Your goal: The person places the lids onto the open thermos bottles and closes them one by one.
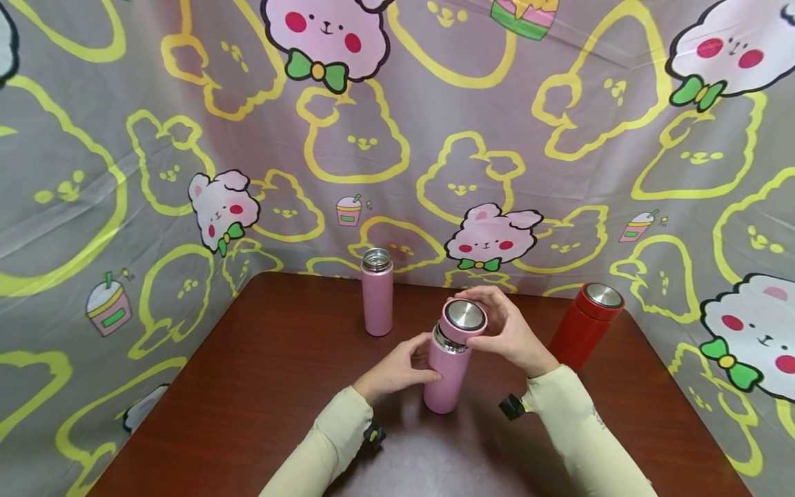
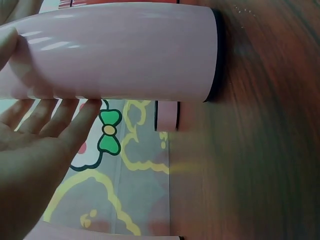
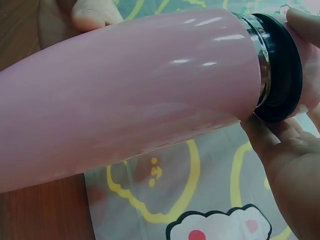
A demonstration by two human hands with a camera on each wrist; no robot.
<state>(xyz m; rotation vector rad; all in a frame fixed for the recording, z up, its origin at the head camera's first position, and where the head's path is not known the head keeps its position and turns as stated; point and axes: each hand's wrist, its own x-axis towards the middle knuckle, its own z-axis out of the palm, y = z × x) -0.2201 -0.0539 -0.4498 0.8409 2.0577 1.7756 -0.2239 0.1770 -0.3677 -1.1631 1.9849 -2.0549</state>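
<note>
The pink bottle (image 1: 444, 393) is at the near middle of the desk (image 1: 267, 386), with its pink lid (image 1: 466, 315) at its mouth. The lid's dark rim (image 3: 285, 70) leaves part of the steel neck (image 1: 448, 343) showing and looks slightly askew to it. Whether the base bears on the desk I cannot tell.

The left hand (image 1: 400, 371) curls thumb and fingers round the upper body; the right hand (image 1: 509, 333) spans the lid, thumb on the near side and fingers beyond, bent only as far as its width needs. To work well here, the left should keep the body upright and firm without squeezing hard, as the smooth wall could slip. The right should square the lid to the neck and turn it evenly; a skewed lid would probably bind.

A second pink bottle (image 1: 377, 304), uncapped, stands farther back to the left; a red bottle (image 1: 580, 331), its lid on, stands to the right. The left wrist view also shows a small pink piece (image 2: 167, 116) beyond the gripped bottle, perhaps another lid. A patterned cloth (image 1: 462, 69) hangs behind.
</note>
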